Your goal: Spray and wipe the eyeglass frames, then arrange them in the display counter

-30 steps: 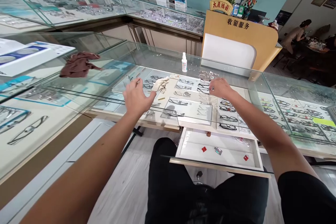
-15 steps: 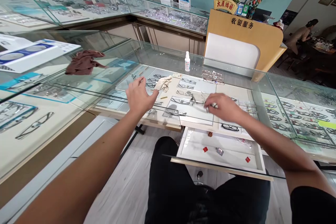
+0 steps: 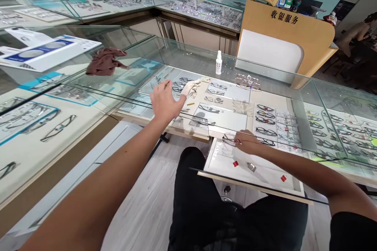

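Observation:
My right hand (image 3: 246, 142) is closed on a pair of eyeglasses (image 3: 228, 140), whose frame sticks out to the left of the fingers. It is over the rear part of the pulled-out white drawer (image 3: 216, 166). Inside that drawer lie two small red pieces (image 3: 235, 163) and a small silver-grey item (image 3: 251, 167). My left hand (image 3: 165, 104) holds nothing, its fingers spread and thumb apart, at the glass counter. A cream cloth (image 3: 192, 88) lies just right of its thumb. Rows of eyeglasses (image 3: 266, 120) sit under the glass to the right.
A white spray bottle (image 3: 218, 64) stands on the glass farther back, near several stacked eyeglasses (image 3: 247, 81). Left are a brown cloth (image 3: 105, 62) and a white and blue box (image 3: 48, 53). A wooden cashier desk (image 3: 315, 35) stands beyond; a person sits far right.
My right hand has come down and nearer, from above the counter display to the drawer, bringing the eyeglasses along. My left hand keeps its place and spread; the view has shifted slightly.

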`<state>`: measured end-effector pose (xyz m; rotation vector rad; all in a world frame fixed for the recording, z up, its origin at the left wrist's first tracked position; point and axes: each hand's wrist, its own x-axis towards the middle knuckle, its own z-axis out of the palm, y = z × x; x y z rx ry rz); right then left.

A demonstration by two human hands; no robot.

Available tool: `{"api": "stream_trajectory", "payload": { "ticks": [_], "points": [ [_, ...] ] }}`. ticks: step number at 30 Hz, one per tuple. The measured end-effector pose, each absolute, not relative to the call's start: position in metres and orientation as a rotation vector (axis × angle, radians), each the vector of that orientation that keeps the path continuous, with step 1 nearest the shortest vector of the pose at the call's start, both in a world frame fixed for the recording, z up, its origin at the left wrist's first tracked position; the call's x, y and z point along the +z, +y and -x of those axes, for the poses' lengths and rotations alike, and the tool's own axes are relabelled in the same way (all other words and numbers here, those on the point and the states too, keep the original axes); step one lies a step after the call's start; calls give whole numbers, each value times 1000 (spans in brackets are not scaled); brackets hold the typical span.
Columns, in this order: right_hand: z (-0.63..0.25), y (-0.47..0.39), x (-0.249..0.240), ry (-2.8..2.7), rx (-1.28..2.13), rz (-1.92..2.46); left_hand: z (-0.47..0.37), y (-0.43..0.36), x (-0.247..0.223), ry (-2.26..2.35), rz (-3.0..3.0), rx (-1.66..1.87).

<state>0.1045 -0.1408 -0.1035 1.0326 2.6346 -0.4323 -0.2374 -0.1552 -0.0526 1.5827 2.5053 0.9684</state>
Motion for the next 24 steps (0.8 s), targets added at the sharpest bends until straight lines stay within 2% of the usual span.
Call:
{"api": "stream_trajectory", "payload": {
  "ticks": [9, 24],
  "points": [
    [-75, -90, -148, 2676, -107, -1127, 238, -156, -58, 2501, -1585, 1009],
    [-73, -87, -170, 2692, -69, -1118, 235, -159, -49, 2495, -1582, 982]
  ]
}}
